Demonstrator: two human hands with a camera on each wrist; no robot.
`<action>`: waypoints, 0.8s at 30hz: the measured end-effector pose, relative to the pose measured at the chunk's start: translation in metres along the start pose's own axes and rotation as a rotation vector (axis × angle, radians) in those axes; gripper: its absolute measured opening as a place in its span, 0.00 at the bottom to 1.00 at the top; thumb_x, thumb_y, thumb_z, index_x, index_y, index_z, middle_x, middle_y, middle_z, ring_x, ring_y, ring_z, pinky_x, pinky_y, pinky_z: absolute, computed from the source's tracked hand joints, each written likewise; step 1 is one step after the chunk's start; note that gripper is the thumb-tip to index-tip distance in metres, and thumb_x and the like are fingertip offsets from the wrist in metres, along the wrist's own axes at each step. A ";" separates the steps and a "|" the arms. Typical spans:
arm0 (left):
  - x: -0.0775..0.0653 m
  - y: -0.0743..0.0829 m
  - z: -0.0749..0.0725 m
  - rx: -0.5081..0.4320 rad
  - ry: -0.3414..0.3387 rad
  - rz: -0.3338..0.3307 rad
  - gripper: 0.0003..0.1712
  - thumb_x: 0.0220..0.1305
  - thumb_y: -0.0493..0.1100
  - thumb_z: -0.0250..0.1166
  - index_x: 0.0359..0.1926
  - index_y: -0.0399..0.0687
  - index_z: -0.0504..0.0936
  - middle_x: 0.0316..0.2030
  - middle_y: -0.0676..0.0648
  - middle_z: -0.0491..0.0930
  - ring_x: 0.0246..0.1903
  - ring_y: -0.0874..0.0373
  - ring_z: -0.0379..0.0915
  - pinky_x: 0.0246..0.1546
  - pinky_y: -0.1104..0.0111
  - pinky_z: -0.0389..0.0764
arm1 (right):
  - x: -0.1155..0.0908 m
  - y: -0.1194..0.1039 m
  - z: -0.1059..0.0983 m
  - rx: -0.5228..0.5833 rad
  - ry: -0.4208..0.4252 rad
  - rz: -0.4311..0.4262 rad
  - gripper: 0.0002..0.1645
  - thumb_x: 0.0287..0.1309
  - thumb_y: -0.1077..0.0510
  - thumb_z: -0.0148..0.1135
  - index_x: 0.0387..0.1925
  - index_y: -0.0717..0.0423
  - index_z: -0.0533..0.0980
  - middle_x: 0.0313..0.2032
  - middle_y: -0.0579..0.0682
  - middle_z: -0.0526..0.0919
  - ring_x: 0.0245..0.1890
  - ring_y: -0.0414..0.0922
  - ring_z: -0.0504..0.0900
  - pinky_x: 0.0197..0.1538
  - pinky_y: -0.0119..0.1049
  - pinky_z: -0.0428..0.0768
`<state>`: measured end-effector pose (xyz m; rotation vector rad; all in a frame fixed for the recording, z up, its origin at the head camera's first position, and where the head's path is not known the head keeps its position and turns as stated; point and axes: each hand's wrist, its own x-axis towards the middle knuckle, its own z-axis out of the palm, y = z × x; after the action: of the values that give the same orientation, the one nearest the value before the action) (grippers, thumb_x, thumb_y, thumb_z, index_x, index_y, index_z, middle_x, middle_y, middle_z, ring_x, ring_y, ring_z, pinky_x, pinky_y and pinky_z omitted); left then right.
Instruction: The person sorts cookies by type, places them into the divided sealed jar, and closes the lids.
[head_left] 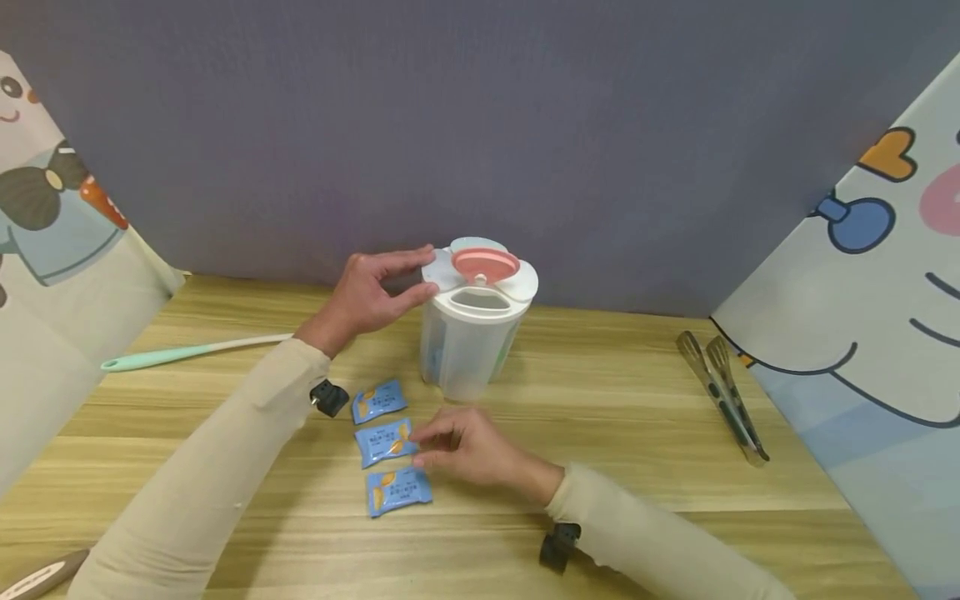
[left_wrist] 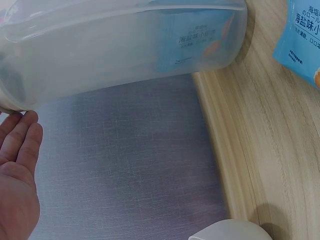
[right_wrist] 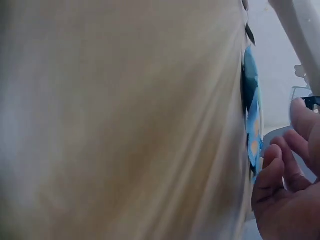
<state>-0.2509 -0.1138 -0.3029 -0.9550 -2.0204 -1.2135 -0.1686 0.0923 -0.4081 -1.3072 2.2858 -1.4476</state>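
A clear plastic container [head_left: 457, 350] with a white lid [head_left: 480, 310] and a pink round piece [head_left: 486, 265] on top stands upright. My left hand [head_left: 371, 292] touches the lid's left side, its fingers and thumb nearly straight and spread. Through the container wall, the left wrist view shows a blue snack packet [left_wrist: 195, 40] inside. Three more blue packets lie in a column before it: the far one [head_left: 379, 402], the middle one [head_left: 386, 442] and the near one [head_left: 399, 491]. My right hand [head_left: 476, 450] has loosely bent fingers at the middle packet's right edge, pinching nothing.
A mint-green handled utensil [head_left: 157, 358] lies at the left, partly behind my left arm. Metal tongs [head_left: 723, 400] with dark handles lie at the right. A brown handle [head_left: 52, 575] shows at the lower left. A grey wall panel [head_left: 480, 125] stands behind the container.
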 end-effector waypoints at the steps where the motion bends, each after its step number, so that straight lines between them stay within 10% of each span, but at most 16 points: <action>1: 0.000 0.005 -0.001 -0.003 -0.001 -0.002 0.22 0.48 0.29 0.73 0.47 0.28 0.81 0.48 0.35 0.78 0.47 0.43 0.77 0.46 0.57 0.78 | 0.000 0.000 0.001 0.002 -0.007 0.010 0.16 0.47 0.64 0.73 0.40 0.66 0.82 0.30 0.51 0.84 0.27 0.36 0.74 0.28 0.31 0.77; 24: 0.002 0.019 -0.005 -0.042 -0.005 -0.018 0.21 0.48 0.27 0.72 0.46 0.24 0.80 0.47 0.31 0.77 0.47 0.40 0.77 0.46 0.53 0.77 | 0.000 -0.002 0.003 -0.243 -0.193 0.162 0.21 0.42 0.55 0.77 0.40 0.58 0.84 0.28 0.42 0.78 0.25 0.36 0.72 0.28 0.24 0.72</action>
<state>-0.2360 -0.1112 -0.2904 -0.9627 -2.0180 -1.2695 -0.1652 0.0899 -0.4081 -1.2249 2.4281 -0.9737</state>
